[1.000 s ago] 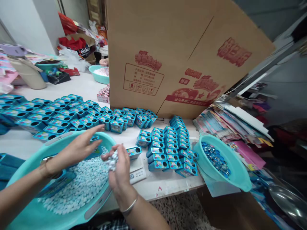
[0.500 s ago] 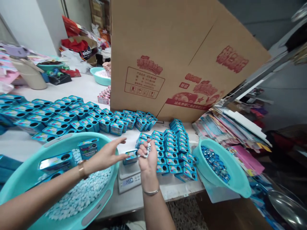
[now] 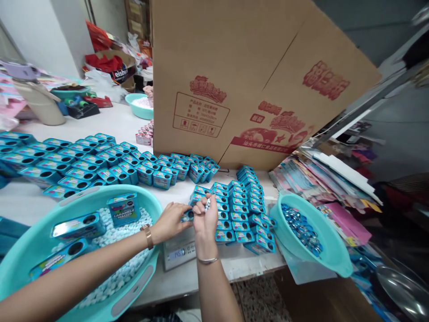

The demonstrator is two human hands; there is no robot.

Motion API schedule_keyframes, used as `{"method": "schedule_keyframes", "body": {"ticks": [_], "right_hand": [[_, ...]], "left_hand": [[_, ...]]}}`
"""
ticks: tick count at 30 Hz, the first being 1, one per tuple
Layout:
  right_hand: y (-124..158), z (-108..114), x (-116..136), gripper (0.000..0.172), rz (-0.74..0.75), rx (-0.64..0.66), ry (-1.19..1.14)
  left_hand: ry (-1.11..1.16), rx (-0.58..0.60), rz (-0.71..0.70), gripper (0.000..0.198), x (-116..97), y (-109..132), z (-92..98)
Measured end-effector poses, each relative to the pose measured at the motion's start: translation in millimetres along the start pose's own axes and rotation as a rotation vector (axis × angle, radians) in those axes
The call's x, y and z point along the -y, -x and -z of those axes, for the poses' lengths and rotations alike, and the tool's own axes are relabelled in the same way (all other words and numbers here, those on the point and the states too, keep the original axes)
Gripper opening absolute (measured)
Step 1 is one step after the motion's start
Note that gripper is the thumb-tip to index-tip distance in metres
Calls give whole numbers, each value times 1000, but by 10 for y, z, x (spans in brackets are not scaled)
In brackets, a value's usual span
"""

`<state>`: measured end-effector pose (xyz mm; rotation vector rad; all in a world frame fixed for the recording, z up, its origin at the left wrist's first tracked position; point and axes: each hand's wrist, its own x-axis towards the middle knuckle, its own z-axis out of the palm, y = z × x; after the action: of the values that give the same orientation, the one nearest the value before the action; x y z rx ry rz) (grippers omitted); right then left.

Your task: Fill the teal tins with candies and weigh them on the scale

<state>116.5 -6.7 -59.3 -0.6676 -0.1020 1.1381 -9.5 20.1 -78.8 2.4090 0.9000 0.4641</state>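
My left hand [image 3: 172, 222] reaches across to a small blue candy tin [image 3: 187, 216] at the kitchen scale, its fingers closed at the tin's near side and hiding most of it. Whether the tin still rests on the scale cannot be made out. Close beside it, my right hand [image 3: 205, 219] is turned palm up, fingers curled around several pale blue and white candies [image 3: 208, 204]. Below both hands sits the white digital scale [image 3: 181, 256] with a lit display. A turquoise basin [image 3: 147, 279] at the left holds loose candies [image 3: 132, 261] and three blue tins [image 3: 123, 210].
Rows of blue tins [image 3: 239, 208] stand right of the scale, more [image 3: 83, 165] spread at the left. A tall cardboard carton [image 3: 234, 53] rises behind. A turquoise tub [image 3: 330, 230] of shiny blue pieces sits at the table's right edge. Another person's hand [image 3: 148, 91] shows by a far bowl.
My left hand has moved right, out from over the basin, and its fingers have closed at the tin on the scale. My right hand, holding the candies, has barely moved.
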Motion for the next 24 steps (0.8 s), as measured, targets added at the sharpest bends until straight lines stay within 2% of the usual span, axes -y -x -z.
{"method": "schedule_keyframes", "body": {"ticks": [5,9,12,18,22,24], "right_hand": [[-3,103,351,12,-110,169,-168],[92,188,674,11,-66,197,-230],[183,233,808,11,-36,180,-247],[276,273,797,10,-35,156,-249],[237,266,703,9,-44,150,-213],[208,237,639,11,-51,134,-198]], "left_hand": [[10,-23,23,70,56,103,120],[21,-57,26,73,113,274,337],[5,-75,36,71,153,394,472],[-13,-118,57,60,127,525,597],[-62,-173,25,41,75,505,601],[-118,-159,-1,31,38,453,576]]}}
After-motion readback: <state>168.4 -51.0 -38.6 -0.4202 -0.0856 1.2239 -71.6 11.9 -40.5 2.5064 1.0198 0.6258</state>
